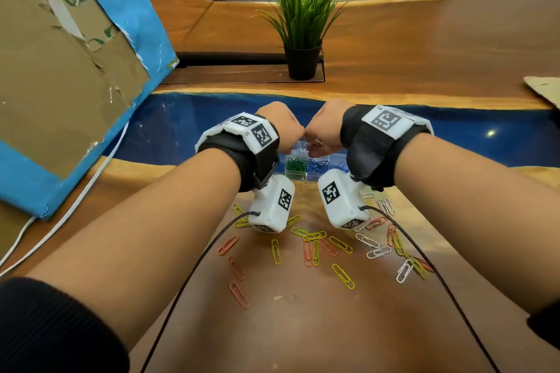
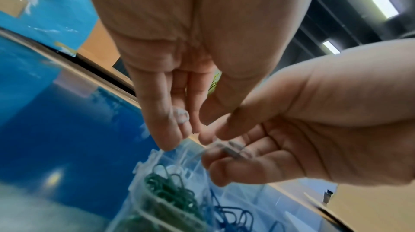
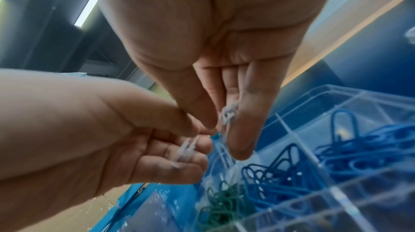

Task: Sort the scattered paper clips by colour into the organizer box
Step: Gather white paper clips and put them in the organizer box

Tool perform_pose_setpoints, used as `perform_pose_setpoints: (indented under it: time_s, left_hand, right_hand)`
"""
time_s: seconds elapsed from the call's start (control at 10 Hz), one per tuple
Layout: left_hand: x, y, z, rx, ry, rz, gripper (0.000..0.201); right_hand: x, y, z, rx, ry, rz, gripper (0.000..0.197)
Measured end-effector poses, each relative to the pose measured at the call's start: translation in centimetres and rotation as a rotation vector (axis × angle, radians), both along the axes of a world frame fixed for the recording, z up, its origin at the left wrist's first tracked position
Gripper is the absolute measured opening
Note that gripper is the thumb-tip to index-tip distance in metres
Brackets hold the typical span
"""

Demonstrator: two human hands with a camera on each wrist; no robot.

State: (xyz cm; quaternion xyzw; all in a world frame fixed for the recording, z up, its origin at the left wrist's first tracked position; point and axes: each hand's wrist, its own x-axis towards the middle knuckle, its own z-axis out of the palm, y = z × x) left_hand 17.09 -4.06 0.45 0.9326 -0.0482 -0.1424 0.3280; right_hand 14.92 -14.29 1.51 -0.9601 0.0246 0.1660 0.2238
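Both hands hover knuckle to knuckle over the clear organizer box [image 1: 295,178]. Its compartments hold green clips [image 1: 295,164] and blue clips [image 1: 318,164]. My left hand [image 1: 285,130] holds white paper clips [image 3: 186,149] in its curled fingers. My right hand [image 1: 325,130] pinches more white clips [image 3: 229,115] between thumb and fingers. From the left wrist, a white clip [image 2: 179,117] lies against the left fingers above the green clips [image 2: 170,193]. Yellow clips [image 1: 343,275], red clips [image 1: 239,295] and white clips [image 1: 404,271] lie scattered on the wooden table in front of the box.
A potted plant [image 1: 303,39] stands behind the box. A cardboard panel with a blue border [image 1: 60,70] leans at the left, a white cable [image 1: 60,221] beside it. A cardboard scrap [image 1: 545,88] lies at the far right. Black wrist cables trail over the scattered clips.
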Motion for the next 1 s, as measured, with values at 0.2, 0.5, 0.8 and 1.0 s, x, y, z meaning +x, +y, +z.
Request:
perform_pose_setpoints:
  time_s: [0.2, 0.5, 0.8, 1.0]
  left_hand:
    - [0.3, -0.1, 0.1, -0.045, 0.000, 0.023, 0.027]
    - [-0.7, 1.2, -0.2, -0.034, -0.061, -0.022, 0.026]
    - [-2.4, 2.5, -0.6, 0.195, -0.129, -0.127, 0.033]
    - [-2.5, 3.6, -1.5, 0.241, -0.011, -0.133, 0.051]
  right_hand:
    - [1.9, -0.5, -0.6, 0.580, 0.025, -0.347, 0.032]
    - [0.6, -1.0, -0.6, 0.200, -0.072, -0.111, 0.024]
    - [-1.7, 1.1, -0.9, -0.189, -0.094, 0.100, 0.029]
    - [-1.7, 0.5, 0.0, -0.105, -0.076, 0.025, 0.018]
